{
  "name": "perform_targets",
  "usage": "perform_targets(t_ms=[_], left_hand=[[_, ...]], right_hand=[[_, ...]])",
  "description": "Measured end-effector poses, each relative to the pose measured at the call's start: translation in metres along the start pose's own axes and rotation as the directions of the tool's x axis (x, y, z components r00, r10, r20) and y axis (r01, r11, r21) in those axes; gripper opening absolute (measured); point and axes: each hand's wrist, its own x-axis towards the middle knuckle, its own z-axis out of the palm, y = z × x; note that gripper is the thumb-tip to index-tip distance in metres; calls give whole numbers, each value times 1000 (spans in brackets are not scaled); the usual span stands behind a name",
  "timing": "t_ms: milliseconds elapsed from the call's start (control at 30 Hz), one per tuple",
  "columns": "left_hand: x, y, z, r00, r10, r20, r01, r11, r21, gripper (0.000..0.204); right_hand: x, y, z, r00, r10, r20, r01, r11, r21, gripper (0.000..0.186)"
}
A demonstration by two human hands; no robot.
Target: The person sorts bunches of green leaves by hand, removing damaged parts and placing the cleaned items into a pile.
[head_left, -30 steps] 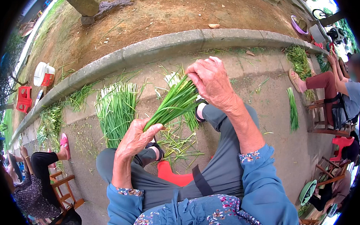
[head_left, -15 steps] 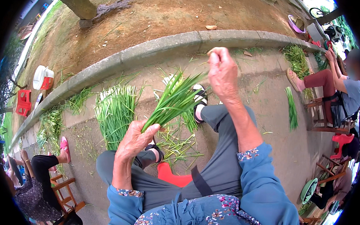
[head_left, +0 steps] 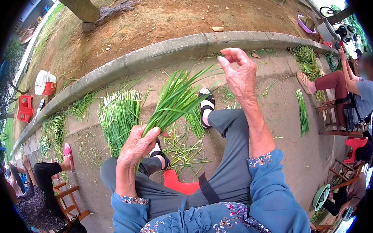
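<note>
My left hand is closed around a bunch of long green chives, holding it above my knees. The leaves fan out up and to the right, and a few stems poke out below the fist. Off to the right and a little higher is my right hand, raised near the leaf tips. Its thumb and forefinger are curved with a gap between them, and I see nothing held there. On the pavement, left of the bunch, lies a large neat pile of chives. Loose trimmed stalks are scattered between my feet.
A red plastic stool shows beneath me. The concrete kerb curves across ahead. More chives lie at right, near a seated person. Another person sits at left. A white bucket and red stool stand beyond the kerb.
The fingers of my right hand have gone from a tight pinch to parted, and the hand has shifted slightly right. The bunch in my left hand has tilted more upright, its leaves spreading.
</note>
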Motion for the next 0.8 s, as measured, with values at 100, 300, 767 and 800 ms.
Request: perform_targets(t_ms=[100,300,767,800], left_hand=[[1,1,2,1000,12,10,-12,1000,20,36],[1,-1,1,1000,10,-1,-10,997,73,30],[-1,2,3,1000,-7,-7,7,997,83,30],[-1,2,3,1000,-9,-5,9,997,75,30]], right_hand=[[-1,2,1,978,-192,86,192,981,5,7],[-8,-6,6,900,-310,305,358,926,-117,9],[-14,2,6,860,-287,423,388,905,-175,10],[-14,3,6,855,-290,430,395,902,-176,9]])
